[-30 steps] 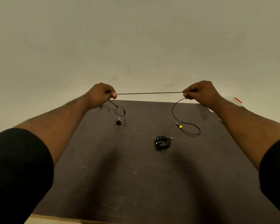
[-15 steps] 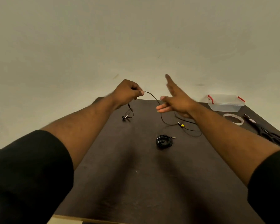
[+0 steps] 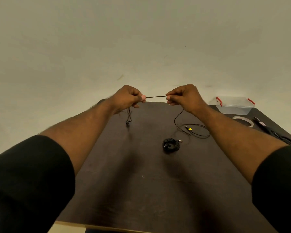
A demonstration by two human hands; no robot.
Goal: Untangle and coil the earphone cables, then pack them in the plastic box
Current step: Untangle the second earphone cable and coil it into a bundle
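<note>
Now the earphone cable (image 3: 155, 96), released half a second ago by the right hand (image 3: 183, 98), is pinched again and drawn taut against the left hand (image 3: 129, 99)'s pinch, so coiling is judged under way.

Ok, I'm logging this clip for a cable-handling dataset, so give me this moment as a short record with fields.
left hand: left hand pinches the loose cable
right hand: right hand pinches the same cable, short taut stretch between the hands
earbud end: earbuds hang below the left hand
plug end: plug lies on the table amid slack loops
finished: coiled earphone on the table
box: plastic box, lid on, far right
other: tape roll, scissors
</note>
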